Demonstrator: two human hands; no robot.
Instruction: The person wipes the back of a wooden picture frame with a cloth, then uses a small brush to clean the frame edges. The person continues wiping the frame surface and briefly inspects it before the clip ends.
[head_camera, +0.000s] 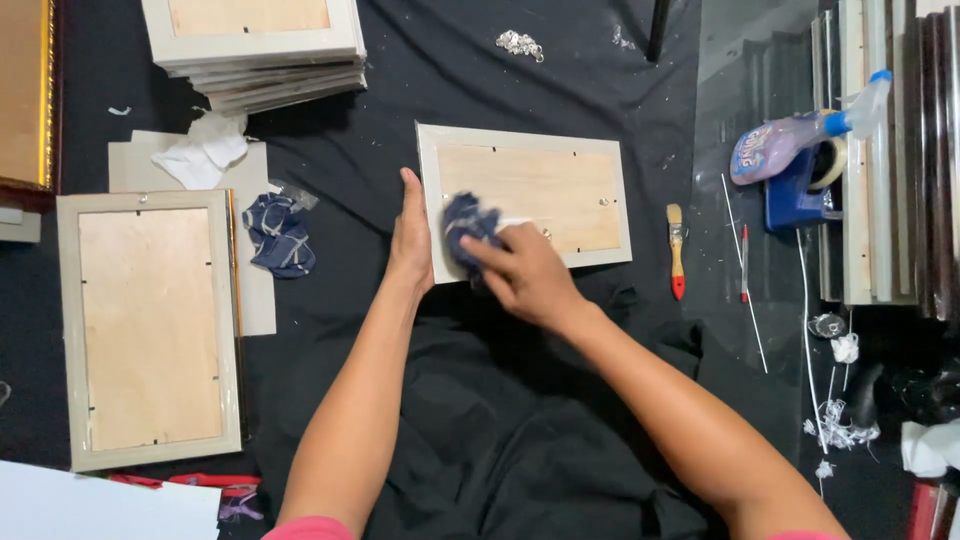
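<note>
The pale frame (524, 200) lies back-up; the right hand (525, 272) pinches a blue rag (466, 225), the left hand (411, 235) presses flat against its edge.

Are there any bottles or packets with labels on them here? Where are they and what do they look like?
Spray bottle: lying on its side at the right, resting on the blue tape holder; purple body with a colourful label, blue and clear nozzle.
No other labelled packets, signs or screens show; the right hand only rubs a blue cloth on a picture frame.
</note>
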